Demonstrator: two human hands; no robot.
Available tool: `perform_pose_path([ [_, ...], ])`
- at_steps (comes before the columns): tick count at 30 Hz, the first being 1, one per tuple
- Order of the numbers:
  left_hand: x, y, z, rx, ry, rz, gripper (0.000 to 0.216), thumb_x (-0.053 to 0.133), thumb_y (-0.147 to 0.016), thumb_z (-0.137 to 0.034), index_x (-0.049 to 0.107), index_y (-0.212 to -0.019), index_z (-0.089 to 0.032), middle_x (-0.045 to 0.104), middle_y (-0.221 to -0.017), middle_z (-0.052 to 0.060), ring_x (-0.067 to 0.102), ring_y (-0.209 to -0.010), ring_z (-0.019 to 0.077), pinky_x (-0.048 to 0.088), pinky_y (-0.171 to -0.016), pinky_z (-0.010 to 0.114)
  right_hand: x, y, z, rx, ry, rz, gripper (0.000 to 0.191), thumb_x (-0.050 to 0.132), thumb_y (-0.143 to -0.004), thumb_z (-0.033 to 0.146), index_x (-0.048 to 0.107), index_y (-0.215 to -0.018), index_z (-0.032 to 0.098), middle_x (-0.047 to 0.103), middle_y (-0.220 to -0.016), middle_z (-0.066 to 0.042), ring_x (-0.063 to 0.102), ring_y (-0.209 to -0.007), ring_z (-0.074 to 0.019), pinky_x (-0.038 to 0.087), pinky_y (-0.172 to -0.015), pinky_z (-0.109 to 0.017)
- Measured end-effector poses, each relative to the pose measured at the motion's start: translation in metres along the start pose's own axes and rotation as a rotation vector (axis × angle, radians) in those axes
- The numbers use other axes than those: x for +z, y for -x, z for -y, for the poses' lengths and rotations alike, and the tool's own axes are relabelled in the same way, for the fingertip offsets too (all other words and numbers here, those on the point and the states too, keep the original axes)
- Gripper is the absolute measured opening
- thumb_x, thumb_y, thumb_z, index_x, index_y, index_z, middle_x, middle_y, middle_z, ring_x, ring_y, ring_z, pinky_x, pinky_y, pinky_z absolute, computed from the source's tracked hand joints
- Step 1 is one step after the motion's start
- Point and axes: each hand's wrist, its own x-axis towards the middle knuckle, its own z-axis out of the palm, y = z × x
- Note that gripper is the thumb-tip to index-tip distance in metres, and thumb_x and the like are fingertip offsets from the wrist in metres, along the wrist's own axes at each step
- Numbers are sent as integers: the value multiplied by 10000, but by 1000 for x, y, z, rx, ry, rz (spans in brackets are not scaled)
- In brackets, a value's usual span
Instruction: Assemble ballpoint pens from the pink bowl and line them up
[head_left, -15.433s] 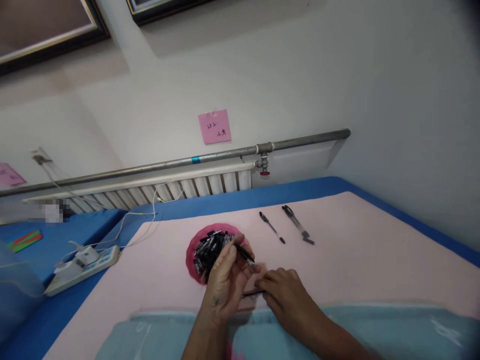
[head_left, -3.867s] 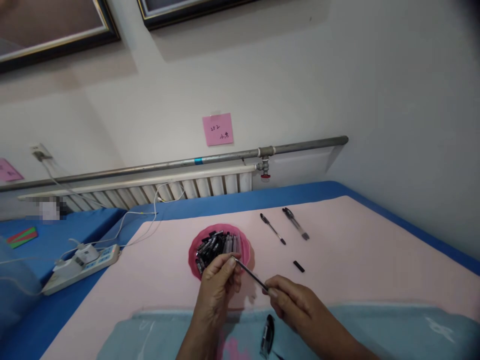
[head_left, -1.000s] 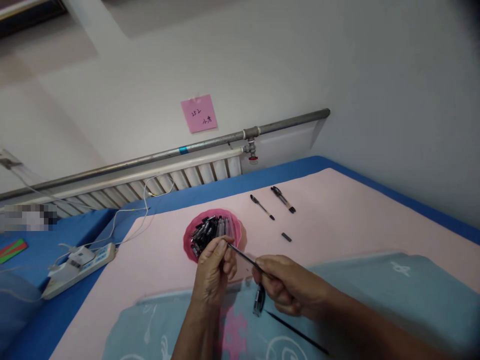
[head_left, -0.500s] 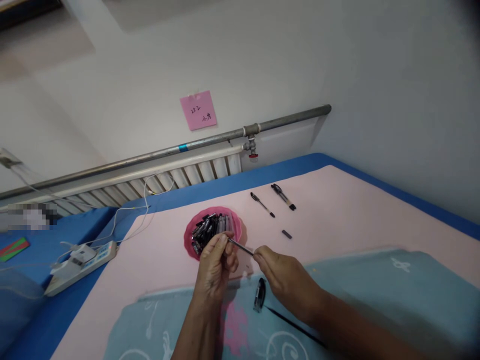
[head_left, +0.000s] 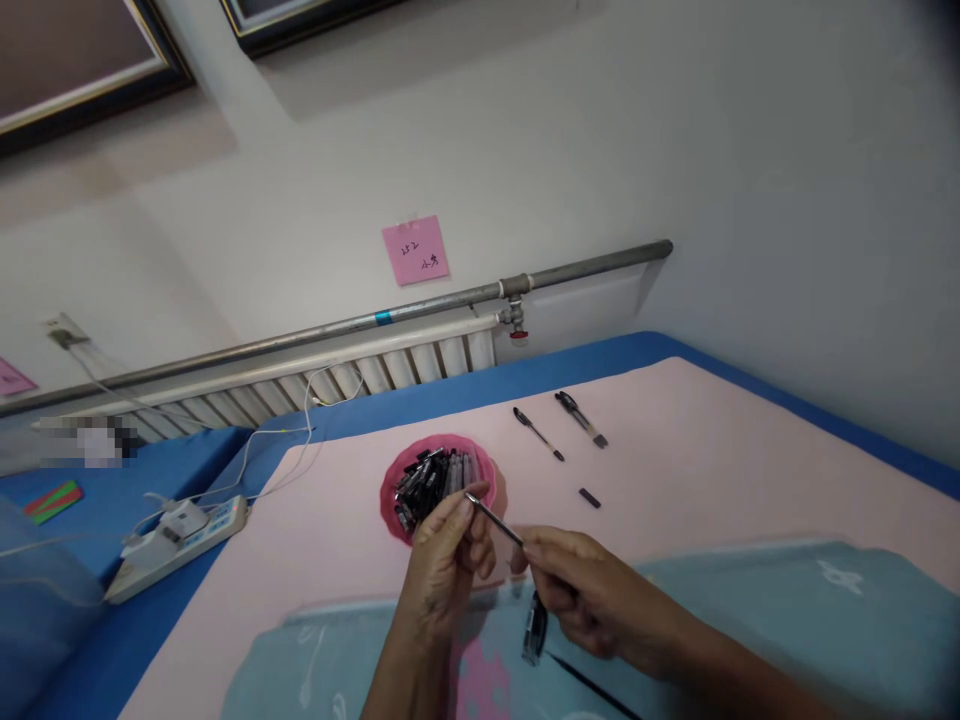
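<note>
Slim dark pen rod, straight, with a shiny left tip, slants through the air at the middle of the scene, above a pale pink sheet.

From the left: a white power strip with trailing cables lies well apart from the work. Next, a round, pink, wavy-rimmed bowl is heaped with black and clear pen parts. In front of it, the left hand pinches the rod's tip between thumb and finger; whether it touches the bowl I cannot tell. A knock there could spill the heap.

Nearer, a black pen cap with a clip lies on a light blue patterned cloth. Farther away are a single black-and-clear pen, then two similar pens side by side, and nearer, a small dark bar, easily brushed away by a sleeve.

Near right, a thin black stick runs off the view; a tug on the cloth could roll it or the cap away. Last, the right hand grips the rod's other end. Uneven pressure between the hands could bend the rod or make it slip.
</note>
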Motion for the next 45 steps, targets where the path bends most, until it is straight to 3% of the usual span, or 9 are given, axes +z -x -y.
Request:
perform_pose_path([
  [5,0,8,-1,1,-25,29,259,645,-754,-297,663,-942,-120,438,-540,-49,380,-421,33,317,-380,158,-6,1,2,260,-365,271,286,343,-907,310,503,-703,188,297,-386,119,79,-299,-25,68,-292,-115],
  [9,2,10,0,32,-37,56,225,632,-759,-340,669,-790,-121,392,-493,-63,339,-390,25,279,-359,153,-6,1,2,392,-447,387,402,254,-937,363,502,-674,189,232,-335,126,76,-282,-42,78,-274,-126],
  [13,4,7,2,105,-69,-21,215,623,-765,-341,656,-771,-129,389,-484,-66,345,-397,31,280,-371,161,4,3,-1,207,-330,233,289,369,-908,374,493,-711,202,293,-371,127,120,-280,-33,98,-277,-122],
  [21,9,6,8,144,-97,-115,218,606,-780,-336,647,-790,-122,389,-477,-69,351,-411,37,283,-397,171,12,0,-14,-147,180,-67,281,417,-888,371,491,-689,187,346,-436,107,246,-304,-21,174,-310,-147],
  [23,7,5,9,124,-88,-113,210,613,-774,-330,644,-792,-123,398,-487,-67,349,-412,37,287,-397,174,12,0,-11,-119,182,-85,282,421,-884,382,500,-701,183,364,-451,101,249,-310,-21,171,-314,-151],
  [26,4,2,10,94,-68,-99,207,606,-778,-330,642,-808,-128,402,-492,-67,355,-409,44,300,-394,187,10,1,-1,91,-42,-35,284,382,-887,431,499,-787,192,445,-490,82,241,-289,-21,153,-294,-145],
  [30,1,-1,7,134,-20,-134,200,617,-775,-304,648,-842,-119,427,-528,-59,387,-441,39,323,-415,177,0,3,10,185,-254,24,296,385,-875,450,511,-852,183,551,-566,31,381,-299,-33,191,-273,-118],
  [35,-2,-5,0,150,36,-183,203,653,-746,-291,657,-827,-105,411,-534,-60,381,-453,32,327,-418,166,-8,2,10,173,-139,9,269,413,-860,376,566,-868,154,591,-567,5,468,-329,-44,234,-253,-103],
  [45,-9,-8,-1,174,86,-192,194,673,-726,-284,657,-810,-109,408,-527,-62,377,-456,37,326,-417,172,-5,2,4,51,231,-2,158,446,-795,277,527,-721,165,557,-504,42,392,-318,-33,244,-284,-125],
])
